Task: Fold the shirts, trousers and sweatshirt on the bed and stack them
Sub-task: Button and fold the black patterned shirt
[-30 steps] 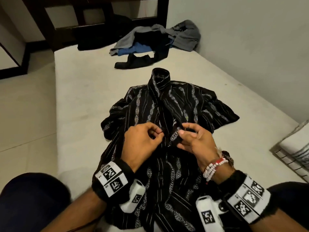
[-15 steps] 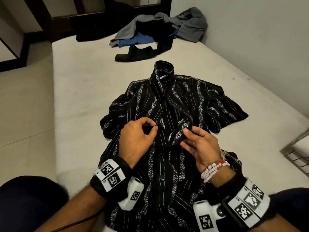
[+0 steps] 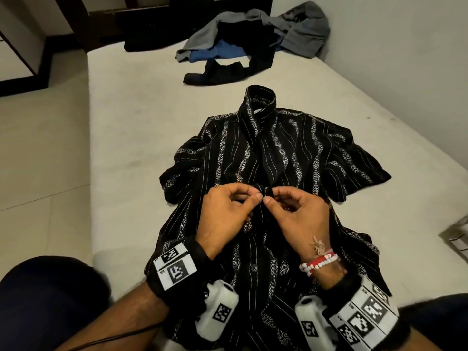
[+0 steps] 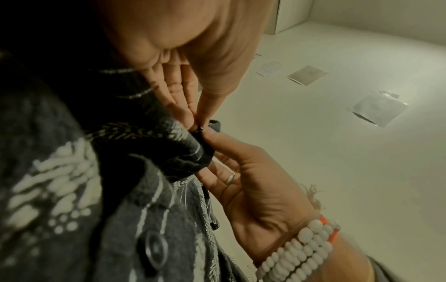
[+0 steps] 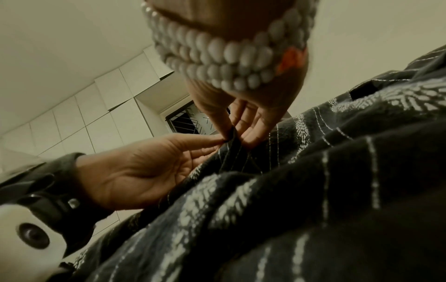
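On bed, both hands' grips (left hand, right hand) pinch shirt placket between them.

I see a pale bed running away from me toward a dark wooden frame at its far end. A plain light wall borders the bed's right side; pale floor tiles lie to its left. My right wrist view shows white cupboard panels and a dark barred window. Lighting is dim and warm.
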